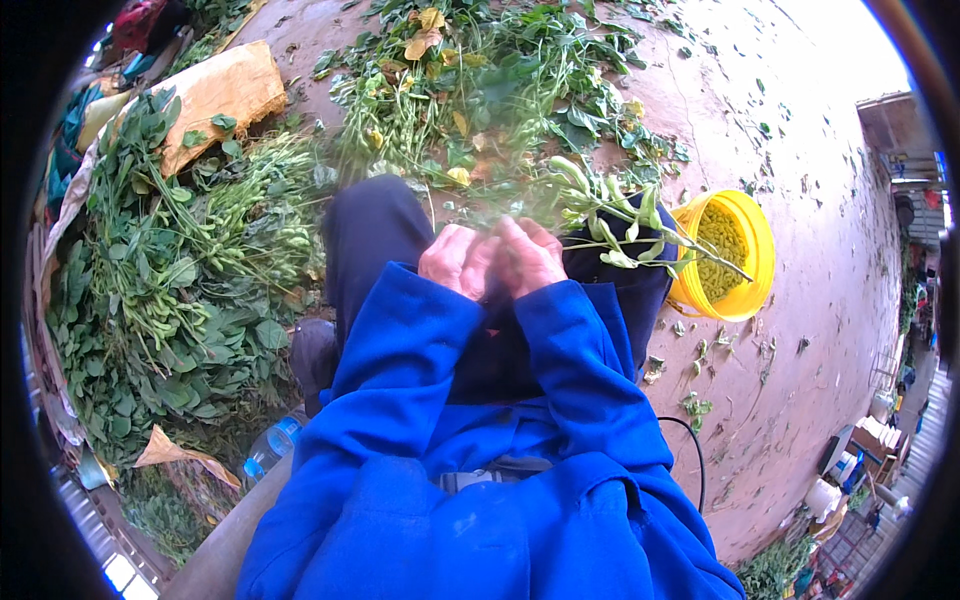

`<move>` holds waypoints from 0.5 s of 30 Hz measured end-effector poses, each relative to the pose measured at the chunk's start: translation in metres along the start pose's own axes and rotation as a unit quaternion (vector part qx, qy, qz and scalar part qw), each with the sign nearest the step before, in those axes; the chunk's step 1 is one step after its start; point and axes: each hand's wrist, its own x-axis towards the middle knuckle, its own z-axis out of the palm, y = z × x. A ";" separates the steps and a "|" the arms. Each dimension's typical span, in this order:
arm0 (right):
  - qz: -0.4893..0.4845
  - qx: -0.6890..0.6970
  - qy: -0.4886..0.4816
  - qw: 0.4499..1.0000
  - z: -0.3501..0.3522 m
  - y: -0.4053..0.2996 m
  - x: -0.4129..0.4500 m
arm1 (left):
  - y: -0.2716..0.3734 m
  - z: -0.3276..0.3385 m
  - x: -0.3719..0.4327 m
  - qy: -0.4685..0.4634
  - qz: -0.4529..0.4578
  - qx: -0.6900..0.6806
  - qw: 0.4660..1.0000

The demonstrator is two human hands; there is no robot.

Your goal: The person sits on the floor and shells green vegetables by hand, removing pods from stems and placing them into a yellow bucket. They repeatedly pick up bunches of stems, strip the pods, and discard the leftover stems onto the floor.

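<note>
My left hand (pixel 457 259) and my right hand (pixel 529 255) meet above my lap, their fingers curled in and close together. Blurred green plant matter shows just beyond the fingertips; what exactly each hand grips is hidden. A stem with green soybean pods (pixel 622 217) reaches from beside my right hand across my right knee, its bare end over a yellow plastic bucket (pixel 763 262). Inside the bucket lie many loose green pods (pixel 720 251). Beyond my knees, a heap of podded plants and leaves (pixel 420 112) spreads on the ground, partly blurred.
A large pile of leafy bean plants (pixel 172 322) lies at left, with an orange-tan woven sack (pixel 225 97) at its top. A clear plastic bottle (pixel 274 448) is near my left hip. Scattered leaves dot the concrete floor (pixel 810 322) at right. A black cable (pixel 697 450) curves beside me.
</note>
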 end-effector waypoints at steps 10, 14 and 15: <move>0.010 0.032 -0.012 0.999 -0.009 -0.002 0.000 | 0.000 0.000 0.000 -0.039 0.011 0.012 0.999; 0.029 0.044 -0.010 0.999 -0.005 -0.007 -0.004 | 0.002 -0.005 -0.003 -0.083 -0.042 0.063 0.994; 0.021 0.048 -0.002 0.999 -0.003 -0.008 -0.006 | 0.005 -0.004 -0.003 -0.098 -0.062 0.096 0.989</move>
